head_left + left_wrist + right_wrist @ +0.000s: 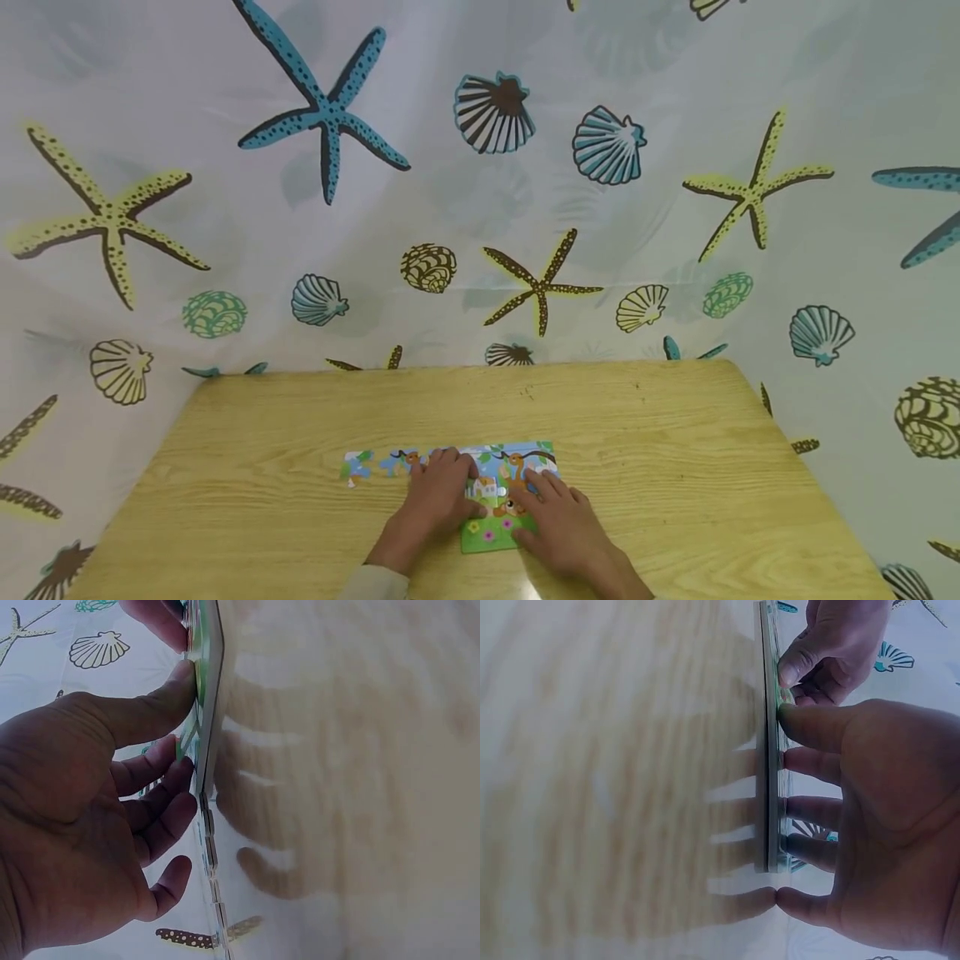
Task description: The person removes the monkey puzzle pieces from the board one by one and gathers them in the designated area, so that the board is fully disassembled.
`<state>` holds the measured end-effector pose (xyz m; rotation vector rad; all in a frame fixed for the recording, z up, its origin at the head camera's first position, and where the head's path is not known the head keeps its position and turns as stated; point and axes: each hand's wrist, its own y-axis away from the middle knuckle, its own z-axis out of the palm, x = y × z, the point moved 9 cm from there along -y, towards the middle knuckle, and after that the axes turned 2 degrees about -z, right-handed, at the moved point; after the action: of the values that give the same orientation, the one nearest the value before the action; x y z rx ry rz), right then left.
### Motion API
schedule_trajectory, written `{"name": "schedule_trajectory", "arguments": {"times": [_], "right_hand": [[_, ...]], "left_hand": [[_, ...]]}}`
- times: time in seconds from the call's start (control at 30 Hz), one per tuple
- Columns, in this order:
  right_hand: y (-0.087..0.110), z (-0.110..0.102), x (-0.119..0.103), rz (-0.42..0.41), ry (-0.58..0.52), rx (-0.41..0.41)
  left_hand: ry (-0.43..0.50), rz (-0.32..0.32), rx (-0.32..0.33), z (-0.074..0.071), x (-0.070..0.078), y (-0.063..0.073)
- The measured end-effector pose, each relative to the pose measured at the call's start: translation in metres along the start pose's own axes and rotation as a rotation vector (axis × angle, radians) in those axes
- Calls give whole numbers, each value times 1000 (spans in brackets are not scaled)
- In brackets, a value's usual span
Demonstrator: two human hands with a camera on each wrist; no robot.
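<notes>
A jigsaw puzzle [489, 537], with flowers, a little house and a brown animal pictured on it, lies partly assembled on the table. My left hand [442, 492] is over its left side, thumb and bent fingers on either side of a small puzzle piece [180, 748], whose green edge stands up beside the index fingertip. The left fingers cover part of the picture. My right hand [561, 521] spreads over the puzzle's right side. In the right wrist view its thumb and nearly straight fingers [814, 812] touch the top, and the little finger reaches past the board's edge.
Several loose puzzle pieces [356, 467] lie left of the puzzle, close to my left hand. The wood-grain table [675, 467] extends around them. A white cloth [420, 208] printed with starfish and shells hangs at the back and both sides.
</notes>
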<state>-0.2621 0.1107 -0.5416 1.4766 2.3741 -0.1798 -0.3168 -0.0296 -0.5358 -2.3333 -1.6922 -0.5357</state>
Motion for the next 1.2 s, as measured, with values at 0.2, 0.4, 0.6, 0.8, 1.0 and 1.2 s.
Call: {"name": "schedule_trajectory", "arguments": {"times": [0.2,0.4,0.6,0.8,1.0,1.2], "right_hand": [[-1,-1,-1,2,24,17],[0,-1,1,16,3,15],[2,0,2,5,4,32],[2,1,4,8,1,34],[2,2,2,4,-16,28],[2,0,-1,3,-36,31]], "left_hand": [[35,6,-5,1,0,-1],[144,33,-29,4,-2,0],[242,5,14,-5,-19,5],[350,-80,-8,-16,-52,18],[397,-145,-2,-26,-86,38],[282,-217,-2,-35,-123,55]]}}
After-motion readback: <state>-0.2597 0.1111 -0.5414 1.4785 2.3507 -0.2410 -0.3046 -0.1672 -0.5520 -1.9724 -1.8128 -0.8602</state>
